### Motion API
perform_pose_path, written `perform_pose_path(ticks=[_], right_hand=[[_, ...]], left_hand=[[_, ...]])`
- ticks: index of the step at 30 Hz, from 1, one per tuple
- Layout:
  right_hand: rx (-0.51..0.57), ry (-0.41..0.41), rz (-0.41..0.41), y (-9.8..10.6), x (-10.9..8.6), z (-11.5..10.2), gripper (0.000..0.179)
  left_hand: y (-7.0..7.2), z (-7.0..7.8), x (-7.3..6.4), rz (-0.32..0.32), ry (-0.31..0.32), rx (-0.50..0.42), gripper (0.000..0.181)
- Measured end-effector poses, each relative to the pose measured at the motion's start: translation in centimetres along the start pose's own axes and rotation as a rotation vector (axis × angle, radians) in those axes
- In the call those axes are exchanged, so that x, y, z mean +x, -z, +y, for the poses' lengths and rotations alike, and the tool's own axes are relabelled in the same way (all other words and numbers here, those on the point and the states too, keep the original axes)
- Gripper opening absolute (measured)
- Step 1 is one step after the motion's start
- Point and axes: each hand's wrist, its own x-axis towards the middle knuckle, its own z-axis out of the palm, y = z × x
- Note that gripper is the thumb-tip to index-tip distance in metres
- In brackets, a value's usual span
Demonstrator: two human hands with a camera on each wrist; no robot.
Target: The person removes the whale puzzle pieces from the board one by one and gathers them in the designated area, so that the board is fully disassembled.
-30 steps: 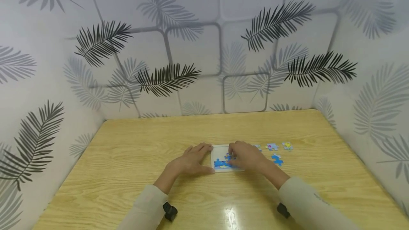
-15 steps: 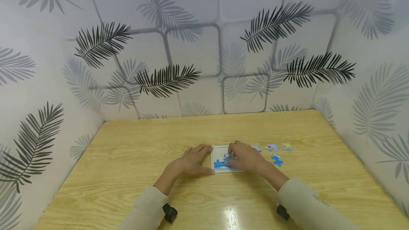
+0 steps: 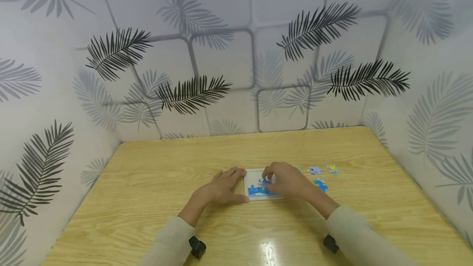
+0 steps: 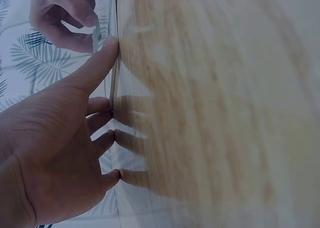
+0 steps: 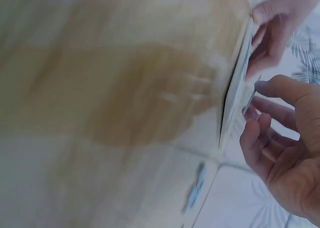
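Observation:
My left hand (image 3: 221, 188) steadies the left side of a white puzzle tray (image 3: 253, 175), thumb at the near corner and fingertips at the far one; its fingers are extended in the left wrist view. Along the tray's near side lie blue jigsaw pieces (image 3: 256, 192), partly covered by my right hand (image 3: 290, 180). That hand pinches a blue jigsaw piece (image 3: 264, 183) between thumb and finger. From the right wrist view, the pinched piece (image 5: 248, 101) is tilted and stands just off the tray (image 5: 234, 92).
Loose jigsaw pieces lie right of the tray: one with a pink swirl (image 3: 315, 170), one with a yellow sun (image 3: 332, 169), and a blue one (image 3: 320, 184). Another (image 3: 299, 169) is mostly behind my right hand. The wooden table (image 3: 184, 151) meets a leaf-patterned wall (image 3: 229, 106).
My right hand, still pinching the piece, has shifted slightly and its forearm moved a little right, covering more of the nearest loose piece. My left hand holds its place.

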Motion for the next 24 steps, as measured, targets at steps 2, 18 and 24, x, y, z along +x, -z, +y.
perform_pose_path(ticks=[2,18,24], right_hand=[[0.028,0.006,0.005,0.6,-0.4,0.6,0.022],[0.116,-0.044,0.082,5.2,-6.3,8.8,0.021],[0.092,-0.07,0.091,6.0,-7.7,10.7,0.02]], left_hand=[[0.0,0.0,0.0,0.0,0.003,0.003,0.087],[-0.3,-0.2,0.1,-0.005,-0.018,0.007,0.086],[-0.2,-0.2,0.1,0.001,-0.025,0.007,0.084]])
